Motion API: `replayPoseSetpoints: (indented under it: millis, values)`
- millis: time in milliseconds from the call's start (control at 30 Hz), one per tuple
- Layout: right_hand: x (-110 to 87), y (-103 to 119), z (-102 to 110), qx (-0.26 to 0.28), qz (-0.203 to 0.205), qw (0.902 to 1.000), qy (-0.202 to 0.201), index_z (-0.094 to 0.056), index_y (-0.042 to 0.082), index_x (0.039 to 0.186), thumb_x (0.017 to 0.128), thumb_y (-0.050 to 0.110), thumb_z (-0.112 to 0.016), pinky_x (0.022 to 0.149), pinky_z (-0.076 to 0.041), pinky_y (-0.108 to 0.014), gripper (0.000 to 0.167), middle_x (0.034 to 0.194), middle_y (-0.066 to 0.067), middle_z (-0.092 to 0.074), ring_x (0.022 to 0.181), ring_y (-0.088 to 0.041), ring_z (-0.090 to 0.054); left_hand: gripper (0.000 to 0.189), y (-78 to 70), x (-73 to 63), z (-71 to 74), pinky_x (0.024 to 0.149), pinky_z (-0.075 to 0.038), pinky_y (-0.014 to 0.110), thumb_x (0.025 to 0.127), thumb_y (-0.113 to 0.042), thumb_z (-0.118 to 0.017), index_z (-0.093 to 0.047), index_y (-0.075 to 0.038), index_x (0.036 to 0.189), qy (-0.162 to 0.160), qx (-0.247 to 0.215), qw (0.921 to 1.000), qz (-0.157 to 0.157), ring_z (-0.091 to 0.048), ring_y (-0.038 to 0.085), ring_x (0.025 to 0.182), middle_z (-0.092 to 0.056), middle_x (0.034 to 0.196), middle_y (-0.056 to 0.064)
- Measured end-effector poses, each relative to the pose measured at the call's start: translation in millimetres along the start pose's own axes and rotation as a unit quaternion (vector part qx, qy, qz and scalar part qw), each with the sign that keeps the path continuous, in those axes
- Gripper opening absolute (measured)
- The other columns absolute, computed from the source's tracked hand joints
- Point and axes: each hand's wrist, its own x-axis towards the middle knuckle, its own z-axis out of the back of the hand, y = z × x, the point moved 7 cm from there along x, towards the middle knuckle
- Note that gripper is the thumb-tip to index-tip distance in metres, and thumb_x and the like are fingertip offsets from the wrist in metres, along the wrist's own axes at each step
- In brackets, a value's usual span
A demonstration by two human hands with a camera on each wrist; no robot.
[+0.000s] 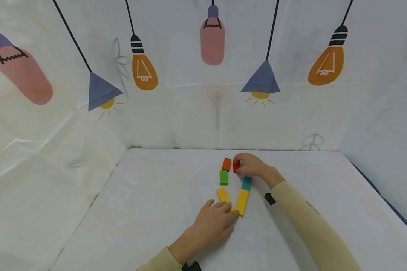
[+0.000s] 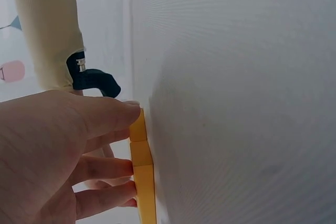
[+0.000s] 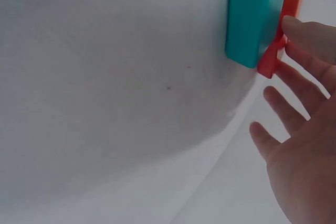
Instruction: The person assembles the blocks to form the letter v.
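We find the right hand [image 1: 252,165] at the far end of a group of small blocks, thumb and forefinger pinching a red block [image 1: 236,168] while its other fingers spread free. The red block lies at the fingertips, on the far side of the hand's own thumb, just beside an orange block [image 1: 226,164]. We observe the left hand [image 1: 211,223] at the near end, palm down with fingers loosely extended, its fingertips touching the left yellow block [image 1: 222,194] and the near end of the right yellow block [image 1: 242,201]. Those fingers partly hide whether the two yellow blocks meet. Between the hands, we note a green block [image 1: 224,178] near the orange one, and a teal block [image 1: 247,183] end to end with the right yellow block. All lie on a white table [image 1: 139,210]. Both arms wear pale yellow sleeves [image 1: 312,222]. Behind the table we record a pale wall sheet [image 1: 186,116] printed with lamps and bulbs.
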Motion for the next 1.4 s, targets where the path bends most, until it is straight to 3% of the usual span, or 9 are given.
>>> replayPoseSetpoints:
  millis: [133,367,667,867,1400]
  values:
    - [3.9,3.1,-0.4,-0.008,0.012,0.9999,0.005,-0.066,0.013,0.108,0.087,0.015,-0.066,0.093,-0.050,-0.042,0.021,0.103,-0.002,-0.065,0.096,-0.021,-0.054,0.041,0.2,-0.4,1.2,0.104,-0.048,0.048,0.094,-0.045,-0.064,-0.059,-0.037,0.134,-0.001,0.002,1.0000,-0.001,-0.059,0.013,0.123,-0.062,0.125,-0.008]
    - [5.6,5.4,-1.6,-0.009,0.005,0.9999,0.006,-0.066,0.013,0.112,0.085,0.014,-0.066,0.095,-0.050,-0.042,0.027,0.110,-0.004,-0.067,0.098,-0.022,-0.055,0.041,-0.9,0.0,1.4,0.104,-0.048,0.048,0.094,-0.045,-0.064,-0.059,-0.037,0.134,-0.003,-0.003,1.0000,-0.001,-0.059,0.013,0.122,-0.063,0.125,-0.008]
    - [1.7,6.2,1.1,-0.007,-0.012,0.9999,0.010,-0.064,0.012,0.111,0.085,0.017,-0.069,0.080,-0.048,-0.036,0.027,0.094,-0.004,-0.062,0.087,-0.021,-0.053,0.041,-1.1,0.3,0.6,0.104,-0.048,0.049,0.094,-0.043,-0.065,-0.060,-0.035,0.134,-0.016,-0.004,0.9999,-0.006,-0.059,0.014,0.124,-0.063,0.124,-0.007]
    - [-0.6,6.0,3.6,-0.006,-0.013,0.9998,0.015,-0.064,0.011,0.108,0.082,0.015,-0.068,0.075,-0.046,-0.033,0.026,0.094,-0.004,-0.061,0.084,-0.020,-0.053,0.040,-1.4,-0.1,1.4,0.102,-0.048,0.048,0.094,-0.043,-0.065,-0.061,-0.035,0.133,-0.024,0.002,0.9996,-0.011,-0.060,0.014,0.121,-0.063,0.120,-0.008]
    - [-5.4,7.7,13.6,-0.054,-0.009,0.9985,0.000,-0.065,0.012,0.099,0.082,0.018,-0.067,0.074,-0.047,-0.033,0.018,0.091,-0.002,-0.064,0.081,-0.019,-0.053,0.040,-1.0,0.3,1.2,0.103,-0.049,0.048,0.095,-0.044,-0.064,-0.059,-0.037,0.134,-0.011,0.000,0.9999,-0.008,-0.060,0.013,0.121,-0.062,0.120,-0.009]
